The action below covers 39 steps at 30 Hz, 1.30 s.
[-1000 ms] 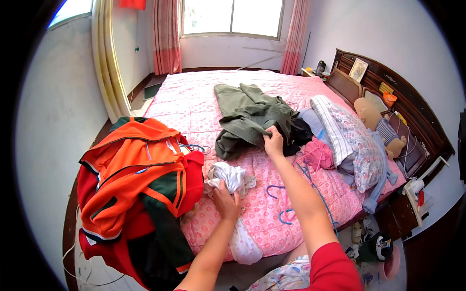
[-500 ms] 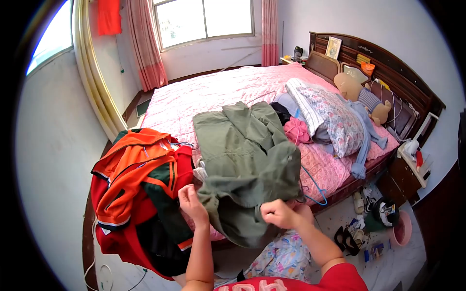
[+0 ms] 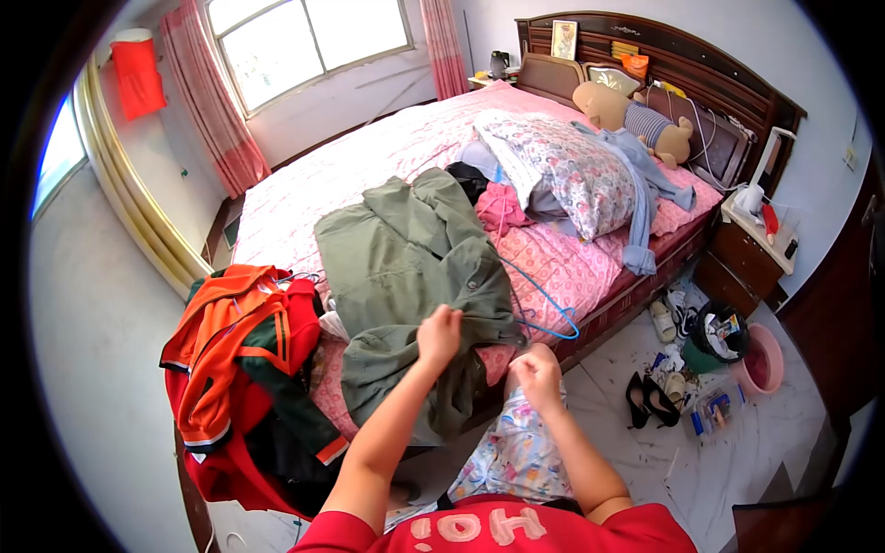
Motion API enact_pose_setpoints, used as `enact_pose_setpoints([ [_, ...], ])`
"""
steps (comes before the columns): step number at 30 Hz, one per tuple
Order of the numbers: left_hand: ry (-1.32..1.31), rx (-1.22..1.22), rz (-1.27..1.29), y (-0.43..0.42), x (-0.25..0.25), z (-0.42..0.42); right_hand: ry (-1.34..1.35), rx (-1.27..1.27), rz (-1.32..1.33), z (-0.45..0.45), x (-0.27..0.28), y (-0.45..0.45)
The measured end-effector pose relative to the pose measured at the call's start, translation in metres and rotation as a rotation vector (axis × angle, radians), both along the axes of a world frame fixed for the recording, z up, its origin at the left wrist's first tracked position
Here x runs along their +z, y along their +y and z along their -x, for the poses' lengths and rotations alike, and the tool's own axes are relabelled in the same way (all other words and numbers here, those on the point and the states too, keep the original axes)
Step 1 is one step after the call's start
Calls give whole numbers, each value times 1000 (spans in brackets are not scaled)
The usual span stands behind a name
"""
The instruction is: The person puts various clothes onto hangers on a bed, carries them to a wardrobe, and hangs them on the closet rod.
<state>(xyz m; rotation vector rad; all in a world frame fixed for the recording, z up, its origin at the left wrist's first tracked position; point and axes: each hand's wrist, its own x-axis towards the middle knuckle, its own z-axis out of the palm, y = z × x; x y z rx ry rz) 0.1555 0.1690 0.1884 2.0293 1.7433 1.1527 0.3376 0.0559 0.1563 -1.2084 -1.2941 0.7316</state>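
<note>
An olive-green jacket (image 3: 406, 258) lies spread on the near side of the bed, its lower part crumpled and hanging over the edge. My left hand (image 3: 440, 334) is closed above the jacket's lower half; whether cloth is pinched in its fingers I cannot make out. Close to my knee, just right of the jacket's hem, is my right hand (image 3: 537, 376), also closed, with its fingertips hidden. A blue hanger (image 3: 553, 313) rests on the pink quilt (image 3: 553, 267) beyond it. Left of the jacket sits a heap of clothes topped by an orange jacket (image 3: 226, 323).
A floral pillow (image 3: 576, 175), blue garment (image 3: 641, 212), pink cloth (image 3: 501, 205) and teddy bear (image 3: 636, 120) lie farther up the bed. Black heels (image 3: 650, 401), a trash bin (image 3: 714, 341) and a pink basin (image 3: 763, 359) stand on the floor at right.
My left hand has moved right, from the jacket's lower left edge to over its middle. My right hand has shifted off the jacket toward my knee. The view has turned right.
</note>
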Motion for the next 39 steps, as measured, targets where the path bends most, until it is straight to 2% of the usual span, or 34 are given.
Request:
enact_pose_setpoints([
  [1, -181, -88, -164, 8, 8, 18, -27, -87, -52, -14, 0, 6],
  [2, -398, -84, -166, -5, 44, 31, -52, -170, -100, -26, -4, 14],
  [3, -607, -18, -239, -8, 61, 53, -82, -220, -80, -37, -9, 23],
  [4, -677, 151, -302, -12, 74, 85, -125, -265, -83, -44, -3, 29],
  [5, -931, 173, -343, -8, 65, 131, -168, -304, -86, -47, 4, 37],
  [7, -1248, 354, -554, -32, 73, 168, -205, -294, -138, -45, -4, 62],
  [10, -1184, 768, -453, -61, 29, 212, -224, -212, -165, -14, -19, 95],
  [11, -1244, 788, -334, -74, 21, 207, -209, -144, -135, 2, -20, 105],
  [13, -1328, 491, -359, -89, -3, 199, -347, -52, -59, 30, -9, 116],
  [14, -1270, 507, -308, -92, -13, 200, -351, -42, -60, 44, -3, 122],
  [16, -1077, 610, -198, -100, -12, 188, -760, -117, 253, 69, 4, 135],
  [17, -1016, 672, -156, -102, -7, 182, -763, -112, 249, 77, 6, 139],
  [19, -769, 590, -234, -107, 5, 167, -977, -191, 401, 90, 4, 152],
  [20, -427, 776, -196, -110, 13, 161, -1013, -217, 408, 92, 2, 160],
  [21, -365, 739, -258, -110, 14, 160, -1017, -212, 400, 94, 0, 171],
  [23, -7, 630, -339, -118, 36, 153, -967, -274, 573, 92, 3, 192],
  [24, 47, 647, -291, -116, 39, 154, -935, -231, 521, 78, 16, 191],
  [25, 138, 653, -165, -115, 42, 158, -930, -298, 482, 70, 27, 186],
  [27, 139, 662, -184, -105, 41, 165, -735, -287, 417, 46, 41, 183],
  [28, 132, 674, -184, -101, 41, 169, -614, -222, 296, 32, 38, 180],
  [29, 108, 683, -140, -98, 41, 176, -521, -208, 4, 19, 18, 180],
  [30, 83, 691, -98, -93, 41, 184, -404, -94, -37, 10, 26, 162],
  [31, 79, 703, -95, -87, 36, 193, -275, 79, -24, 3, 40, 135],
  [34, -137, 518, -312, -75, 30, 218, 187, 611, 92, -9, 83, 48],
  [36, -171, 494, -291, -73, 46, 221, 210, 822, 139, -19, 104, 5],
  [37, -149, 490, -321, -73, 60, 217, 210, 831, 150, -24, 111, -7],
  [39, -205, 441, -330, -75, 92, 201, 259, 1083, 272, -34, 120, -24],
])
